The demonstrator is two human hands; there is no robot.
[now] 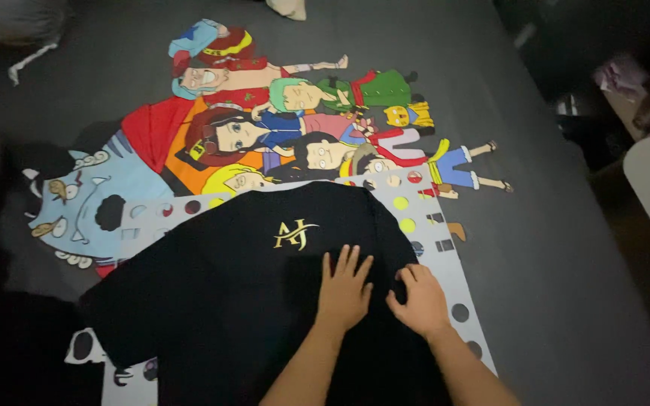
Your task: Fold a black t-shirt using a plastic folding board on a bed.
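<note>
The grey bed (551,248) was largely covered by a cartoon-printed sheet (212,143), itself partly hidden under the black shirt (220,301). Left hand (344,289) was laid flat, grip wide; right hand (419,301) was pinching shirt fabric, fingertips obscured.

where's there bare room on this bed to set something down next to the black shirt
Bare grey sheet lies right of the black shirt and the cartoon print, up to the dark bedside. Another free strip runs along the top, above the print. It is crowded where the left hand and right hand rest on the shirt.
</note>
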